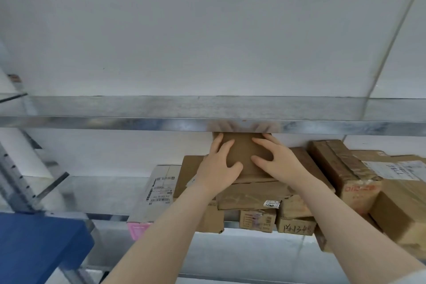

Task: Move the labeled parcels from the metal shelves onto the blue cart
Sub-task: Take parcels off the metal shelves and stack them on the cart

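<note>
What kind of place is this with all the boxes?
Probably a parcel storeroom or small warehouse. The metal shelves hold stacked cardboard parcels, some with barcode labels. A blue cart stands at lower left. The left hand and right hand grip a small brown parcel.

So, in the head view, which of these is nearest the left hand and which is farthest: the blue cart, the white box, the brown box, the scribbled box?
1. The brown box: the left hand holds it.
2. The white box: just left of the wrist.
3. The scribbled box: lower right, bottom row.
4. The blue cart: far lower left.
</note>
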Action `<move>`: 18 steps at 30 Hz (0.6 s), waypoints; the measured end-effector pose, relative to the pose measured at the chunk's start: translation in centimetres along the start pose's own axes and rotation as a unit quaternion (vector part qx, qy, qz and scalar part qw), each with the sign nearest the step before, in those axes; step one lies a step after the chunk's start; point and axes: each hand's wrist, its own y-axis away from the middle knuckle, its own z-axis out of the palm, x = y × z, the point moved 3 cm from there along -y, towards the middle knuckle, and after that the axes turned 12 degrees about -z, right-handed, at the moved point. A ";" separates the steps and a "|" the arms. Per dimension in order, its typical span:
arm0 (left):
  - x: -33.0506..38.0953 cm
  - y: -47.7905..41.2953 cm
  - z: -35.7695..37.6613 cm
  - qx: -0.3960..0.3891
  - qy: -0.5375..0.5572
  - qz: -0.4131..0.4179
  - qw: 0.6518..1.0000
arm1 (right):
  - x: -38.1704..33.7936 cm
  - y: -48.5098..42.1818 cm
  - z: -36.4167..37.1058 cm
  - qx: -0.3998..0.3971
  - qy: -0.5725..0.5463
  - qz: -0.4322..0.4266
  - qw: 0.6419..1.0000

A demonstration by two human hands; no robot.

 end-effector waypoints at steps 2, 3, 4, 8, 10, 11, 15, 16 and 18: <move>-0.9 0.3 -0.9 0.009 -0.004 -0.015 1.000 | -1.0 -0.3 0.9 -0.007 -0.014 -0.008 1.000; -1.6 0.6 -1.5 0.015 -0.008 -0.027 0.999 | -1.7 -0.6 1.7 -0.015 -0.019 -0.015 1.000; -2.6 1.2 -2.2 0.022 -0.012 -0.043 0.999 | -2.7 -0.9 2.9 -0.025 -0.024 -0.026 0.999; -8.0 4.4 -6.9 0.061 -0.049 -0.118 0.990 | -7.5 -2.4 9.3 -0.067 -0.044 -0.074 0.994; -11.0 6.6 -10.2 0.076 -0.052 -0.164 0.982 | -10.9 -3.6 13.0 -0.097 -0.064 -0.112 0.987; -12.5 8.0 -11.9 0.090 -0.052 -0.186 0.977 | -12.8 -4.3 15.0 -0.115 -0.078 -0.134 0.981; -19.1 15.1 -19.2 0.177 -0.057 -0.279 0.942 | -22.3 -5.6 23.7 -0.197 -0.131 -0.220 0.946; -20.8 17.0 -21.0 0.195 -0.061 -0.303 0.931 | -24.8 -5.7 25.9 -0.210 -0.140 -0.242 0.937; -24.2 20.7 -24.3 0.226 -0.060 -0.349 0.907 | -30.0 -5.5 30.4 -0.237 -0.163 -0.279 0.916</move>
